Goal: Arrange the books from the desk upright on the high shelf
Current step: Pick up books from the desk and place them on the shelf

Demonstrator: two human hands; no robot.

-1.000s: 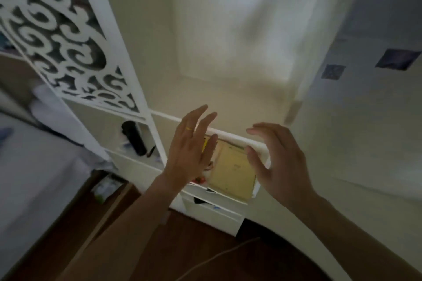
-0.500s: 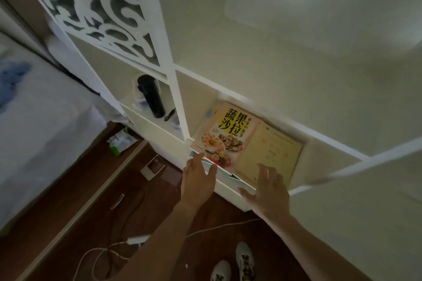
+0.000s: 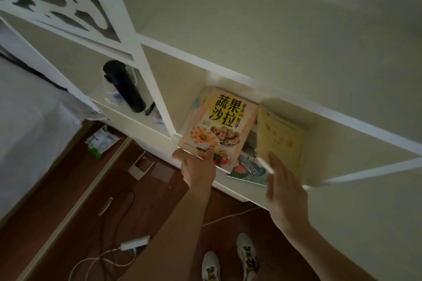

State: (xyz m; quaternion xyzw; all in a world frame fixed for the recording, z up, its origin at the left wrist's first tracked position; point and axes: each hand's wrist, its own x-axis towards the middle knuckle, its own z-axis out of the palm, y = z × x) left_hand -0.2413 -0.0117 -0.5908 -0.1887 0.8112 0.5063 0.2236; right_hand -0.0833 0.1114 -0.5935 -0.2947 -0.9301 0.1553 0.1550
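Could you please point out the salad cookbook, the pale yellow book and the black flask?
salad cookbook (image 3: pixel 222 121): head view, cover centre.
pale yellow book (image 3: pixel 279 137): head view, front cover.
black flask (image 3: pixel 124 86): head view, mid-body.

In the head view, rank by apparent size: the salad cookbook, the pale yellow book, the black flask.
1. Orange-and-yellow salad cookbook
2. Pale yellow book, partly shadowed, so perhaps closer in size
3. Black cylindrical flask, standing farther back

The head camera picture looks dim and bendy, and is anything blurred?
Head view: dim, soft indoor light, no glare; straight shelf edges splay from the wide lens; the right hand and the yellow book smear with motion; the salad book stays readable.
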